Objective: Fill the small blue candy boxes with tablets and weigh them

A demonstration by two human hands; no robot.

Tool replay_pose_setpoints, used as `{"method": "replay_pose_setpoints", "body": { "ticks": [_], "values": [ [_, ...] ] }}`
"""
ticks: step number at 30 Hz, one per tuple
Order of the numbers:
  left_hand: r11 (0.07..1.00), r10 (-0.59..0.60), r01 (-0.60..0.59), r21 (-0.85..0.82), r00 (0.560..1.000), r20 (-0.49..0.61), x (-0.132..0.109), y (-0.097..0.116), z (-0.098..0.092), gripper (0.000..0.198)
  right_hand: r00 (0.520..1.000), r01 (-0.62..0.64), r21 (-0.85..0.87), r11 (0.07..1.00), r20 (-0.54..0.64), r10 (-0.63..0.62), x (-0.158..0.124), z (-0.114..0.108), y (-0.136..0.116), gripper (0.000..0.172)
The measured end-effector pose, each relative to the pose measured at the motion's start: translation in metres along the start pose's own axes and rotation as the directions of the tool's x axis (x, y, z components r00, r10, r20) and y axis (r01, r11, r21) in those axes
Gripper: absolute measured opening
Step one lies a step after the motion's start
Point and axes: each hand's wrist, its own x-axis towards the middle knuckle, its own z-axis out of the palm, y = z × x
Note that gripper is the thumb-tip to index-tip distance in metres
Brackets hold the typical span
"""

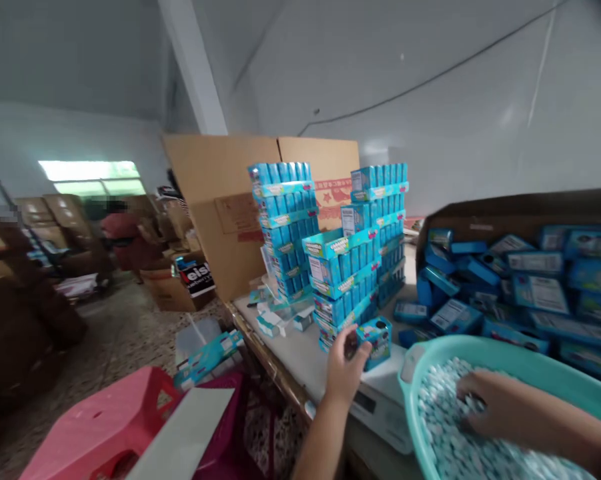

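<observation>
My left hand (344,368) is closed around a small blue box (378,341) that stands on a white scale (380,400) at the table's near edge. My right hand (485,402) reaches down into a teal plastic basin (510,357) full of small white pieces (445,427); its fingers are curled among them, and whether they hold any is hidden. Just beyond the left hand rise stacks of blue display boxes (345,273).
An open brown carton (505,207) at the right holds several loose blue boxes. A large cardboard sheet (215,200) stands behind the stacks. A pink stool (105,427) sits at lower left. A person (123,237) works among cartons far left.
</observation>
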Motion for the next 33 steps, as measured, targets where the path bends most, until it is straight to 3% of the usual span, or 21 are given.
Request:
{"method": "replay_pose_setpoints", "body": {
  "ticks": [1, 3, 12, 21, 28, 31, 33],
  "values": [
    [1.000, -0.003, 0.003, -0.026, 1.000, -0.015, 0.001, -0.001, -0.001, 0.050, 0.997, 0.064, 0.041, 0.997, -0.055, -0.061, -0.004, -0.010, -0.007, 0.016],
    [0.998, -0.022, 0.019, -0.066, 0.999, -0.031, 0.003, -0.004, -0.003, 0.050, 0.998, 0.065, 0.056, 0.996, -0.013, -0.064, -0.007, -0.023, -0.013, 0.010],
    [0.986, -0.058, 0.019, -0.168, 0.972, -0.228, 0.007, -0.011, -0.002, 0.044, 0.993, 0.097, 0.150, 0.984, -0.085, -0.085, -0.016, -0.041, -0.014, 0.013],
    [0.991, 0.072, -0.121, -0.065, 0.861, -0.503, 0.009, -0.010, -0.001, 0.044, 0.994, 0.054, 0.139, 0.989, -0.104, -0.040, -0.012, -0.047, -0.009, 0.018],
    [0.968, 0.106, -0.214, -0.129, 0.821, -0.561, 0.011, -0.003, -0.001, 0.045, 0.998, -0.024, 0.146, 0.989, -0.047, 0.031, -0.011, -0.048, -0.006, 0.019],
    [0.971, 0.092, -0.204, -0.127, 0.804, -0.587, 0.013, -0.004, -0.002, 0.041, 0.995, -0.063, 0.146, 0.987, -0.064, 0.073, -0.014, -0.052, -0.010, 0.014],
    [0.981, 0.079, -0.165, -0.101, 0.818, -0.570, 0.013, -0.006, -0.002, 0.038, 0.992, -0.076, 0.118, 0.990, -0.090, 0.087, -0.016, -0.055, -0.015, 0.012]
  ]
}}
